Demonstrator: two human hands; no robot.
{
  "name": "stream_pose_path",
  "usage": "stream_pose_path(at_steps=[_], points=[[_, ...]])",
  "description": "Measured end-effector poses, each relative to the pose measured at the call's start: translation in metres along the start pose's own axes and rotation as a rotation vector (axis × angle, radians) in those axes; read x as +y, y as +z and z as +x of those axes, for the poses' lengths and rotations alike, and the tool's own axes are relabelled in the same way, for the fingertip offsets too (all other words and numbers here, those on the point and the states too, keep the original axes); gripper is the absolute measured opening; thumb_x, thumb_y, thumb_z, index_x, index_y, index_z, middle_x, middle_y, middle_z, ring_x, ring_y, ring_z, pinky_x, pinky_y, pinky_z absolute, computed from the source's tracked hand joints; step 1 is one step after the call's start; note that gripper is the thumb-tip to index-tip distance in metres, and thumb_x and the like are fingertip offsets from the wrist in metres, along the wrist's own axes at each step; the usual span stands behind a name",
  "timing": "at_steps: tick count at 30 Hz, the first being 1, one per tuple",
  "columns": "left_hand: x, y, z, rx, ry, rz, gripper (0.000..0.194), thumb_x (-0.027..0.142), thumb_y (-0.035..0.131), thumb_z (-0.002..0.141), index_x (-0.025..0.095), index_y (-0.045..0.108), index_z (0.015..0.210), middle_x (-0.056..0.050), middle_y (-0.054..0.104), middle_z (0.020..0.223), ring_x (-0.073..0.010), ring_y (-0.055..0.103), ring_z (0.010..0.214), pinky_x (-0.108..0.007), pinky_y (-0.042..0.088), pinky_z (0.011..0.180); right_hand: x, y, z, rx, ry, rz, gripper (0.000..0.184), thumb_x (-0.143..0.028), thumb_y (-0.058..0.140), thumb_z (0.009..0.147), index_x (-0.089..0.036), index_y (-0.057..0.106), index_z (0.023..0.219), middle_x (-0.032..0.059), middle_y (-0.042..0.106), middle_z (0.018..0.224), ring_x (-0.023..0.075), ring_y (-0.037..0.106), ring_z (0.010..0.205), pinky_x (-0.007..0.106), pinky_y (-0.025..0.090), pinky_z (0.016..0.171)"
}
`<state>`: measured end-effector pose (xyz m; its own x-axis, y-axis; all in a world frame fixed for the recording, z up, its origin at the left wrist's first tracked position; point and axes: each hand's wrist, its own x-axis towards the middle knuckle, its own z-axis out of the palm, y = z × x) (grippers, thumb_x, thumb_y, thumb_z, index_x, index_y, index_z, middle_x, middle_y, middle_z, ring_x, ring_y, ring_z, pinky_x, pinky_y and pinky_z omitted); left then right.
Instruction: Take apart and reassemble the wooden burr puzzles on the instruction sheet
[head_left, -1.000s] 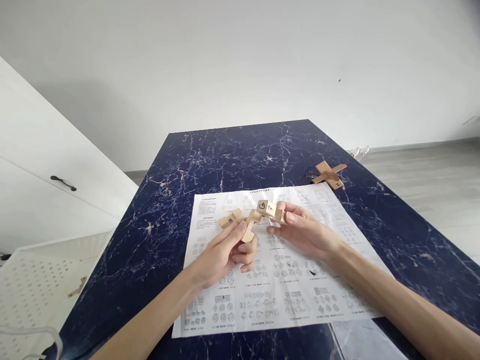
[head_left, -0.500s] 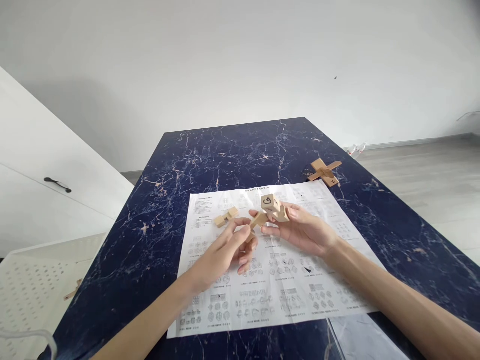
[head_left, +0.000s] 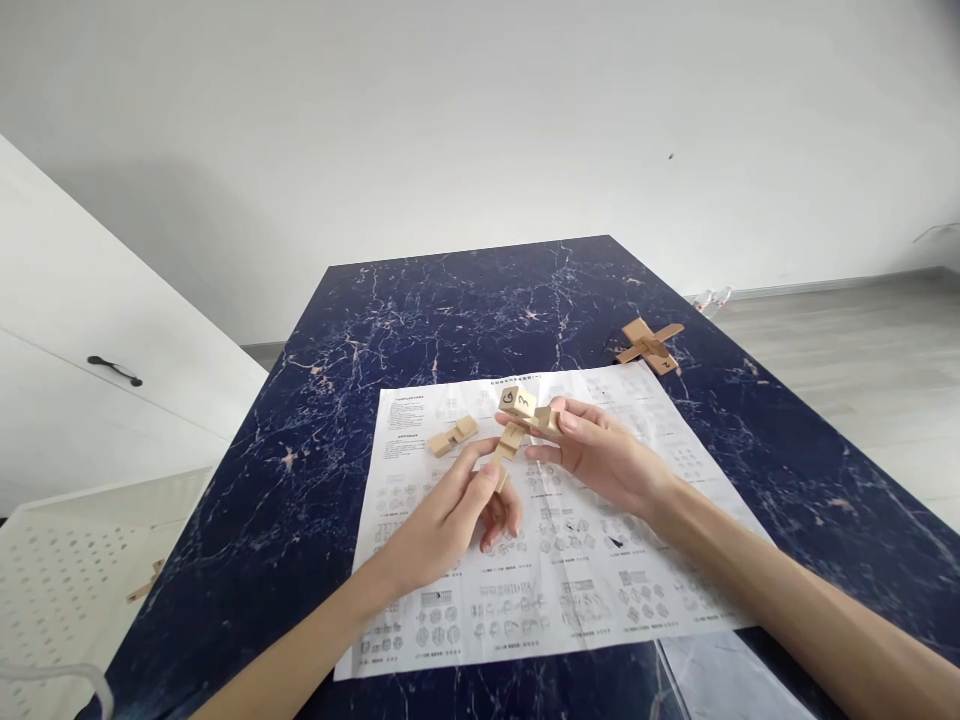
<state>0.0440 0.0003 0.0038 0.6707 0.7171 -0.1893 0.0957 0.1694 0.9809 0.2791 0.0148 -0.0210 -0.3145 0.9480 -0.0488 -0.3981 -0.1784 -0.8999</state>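
Over the printed sheet, my left hand point(head_left: 474, 500) pinches a notched wooden puzzle piece point(head_left: 511, 438) between thumb and fingers, its far end up against another piece. That other one, a notched wooden puzzle piece with handwritten marks point(head_left: 519, 402), including what looks like a 3, is gripped at its right end by my right hand point(head_left: 600, 445). The two pieces meet or overlap between my hands; whether they interlock I cannot tell. Just left of them a loose notched wooden piece point(head_left: 453, 436) lies on the paper.
The creased instruction sheet point(head_left: 420, 640) with printed diagrams covers the near part of the dark blue marbled table point(head_left: 450, 310). A cross-shaped wooden assembly point(head_left: 649, 346) lies at the table's right side. On the left are a white perforated surface point(head_left: 67, 560) and a white cabinet point(head_left: 112, 300).
My right hand has turned the marked piece and brought it left, so another marked face shows. The left hand's piece has tilted more upright, with its notch now visible.
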Motion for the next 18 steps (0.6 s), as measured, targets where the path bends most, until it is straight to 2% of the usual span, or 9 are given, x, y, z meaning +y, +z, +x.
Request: stream_pose_path(at_steps=[3, 6, 11, 14, 18], points=[[0.000, -0.002, 0.002, 0.043, 0.002, -0.055, 0.040, 0.052, 0.040, 0.114, 0.020, 0.045, 0.137, 0.000, 0.066, 0.082, -0.0139, 0.052, 0.062, -0.032, 0.046, 0.065, 0.001, -0.001, 0.000, 0.076, -0.075, -0.090, 0.033, -0.054, 0.082, 0.091, -0.027, 0.064, 0.087, 0.0047, 0.075, 0.106, 0.0233, 0.071, 0.095, 0.042, 0.059, 0.089], [0.001, -0.003, 0.005, 0.067, 0.043, -0.120, 0.035, 0.051, 0.043, 0.113, 0.020, 0.049, 0.127, -0.001, 0.066, 0.085, -0.0126, 0.053, 0.061, -0.030, 0.046, 0.061, 0.002, 0.001, -0.001, 0.076, -0.116, -0.138, 0.029, -0.051, 0.082, 0.093, -0.026, 0.067, 0.094, 0.0030, 0.074, 0.092, 0.0191, 0.067, 0.081, 0.037, 0.057, 0.079], [0.000, -0.001, 0.007, 0.115, 0.057, -0.188, 0.033, 0.052, 0.046, 0.112, 0.020, 0.054, 0.114, -0.003, 0.066, 0.088, -0.0139, 0.059, 0.064, -0.029, 0.048, 0.059, 0.002, 0.012, -0.005, 0.027, -0.145, -0.226, 0.032, -0.045, 0.083, 0.094, -0.024, 0.067, 0.112, 0.0033, 0.074, 0.095, 0.0171, 0.069, 0.075, 0.036, 0.060, 0.074], [0.000, 0.001, 0.005, 0.120, 0.067, -0.173, 0.035, 0.052, 0.046, 0.112, 0.019, 0.057, 0.120, -0.006, 0.069, 0.098, -0.0140, 0.062, 0.068, -0.029, 0.050, 0.061, 0.003, 0.017, -0.007, 0.020, -0.162, -0.279, 0.032, -0.042, 0.082, 0.095, -0.023, 0.066, 0.116, 0.0047, 0.075, 0.098, 0.0183, 0.072, 0.081, 0.036, 0.062, 0.077], [-0.001, 0.003, 0.002, 0.081, 0.057, -0.091, 0.036, 0.052, 0.047, 0.112, 0.018, 0.060, 0.116, -0.006, 0.069, 0.094, -0.0155, 0.068, 0.074, -0.029, 0.055, 0.067, 0.006, 0.019, -0.009, 0.055, -0.187, -0.353, 0.032, -0.040, 0.082, 0.095, -0.023, 0.066, 0.117, 0.0055, 0.076, 0.096, 0.0201, 0.073, 0.089, 0.036, 0.063, 0.081]])
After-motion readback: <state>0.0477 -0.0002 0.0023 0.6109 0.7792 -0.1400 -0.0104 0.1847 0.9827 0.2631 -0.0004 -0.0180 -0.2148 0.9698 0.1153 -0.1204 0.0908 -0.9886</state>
